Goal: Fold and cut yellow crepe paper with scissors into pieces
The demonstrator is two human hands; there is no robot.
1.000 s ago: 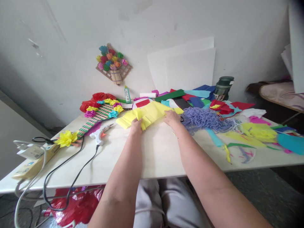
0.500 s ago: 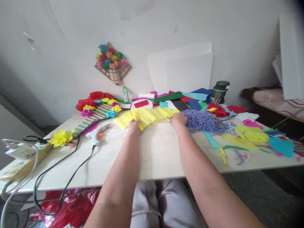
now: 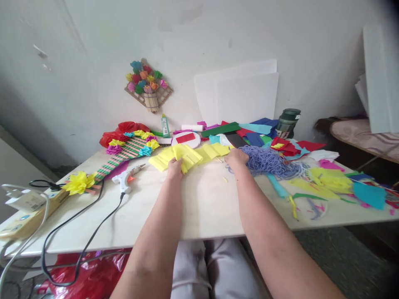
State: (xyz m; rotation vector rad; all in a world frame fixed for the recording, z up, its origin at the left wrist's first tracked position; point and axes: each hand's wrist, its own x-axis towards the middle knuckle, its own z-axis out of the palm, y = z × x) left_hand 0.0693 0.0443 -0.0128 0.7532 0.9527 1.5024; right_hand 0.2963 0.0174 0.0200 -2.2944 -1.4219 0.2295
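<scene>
A: Item one: yellow pleated paper (image 3: pixel 190 156), lying on the desk (image 3: pixel 199 207) toward its far side, in front of the white disc with a red patch (image 3: pixel 187 139).

B: Condition?

A: Folded into accordion pleats along most of its visible length, with the folds bunched near the middle and fanning out to both ends. Judged well advanced; the pleats are loose, not gathered or fixed, so shaping and fastening look to be left.

B: Hands?

A: Left hand (image 3: pixel 174 169) pinched shut on the near edge of the yellow pleated paper, thumb and fingers closed on the folds. Right hand (image 3: pixel 237 157) rests palm-down at the paper's right end, fingers curled at the edge; whether it grips the paper or only presses on it I cannot tell.

B: Adjacent stock?

A: Purple yarn heap (image 3: pixel 268 161), touching the right hand's far side. Glue gun (image 3: pixel 126 178) lying to the left, cord trailing off the desk, not in hand. Glue bottle (image 3: pixel 165 126) upright by the wall. Striped stick piece with paper flowers (image 3: pixel 127 149), apparently complete. Loose coloured paper offcuts (image 3: pixel 333 178) spread at right.
</scene>
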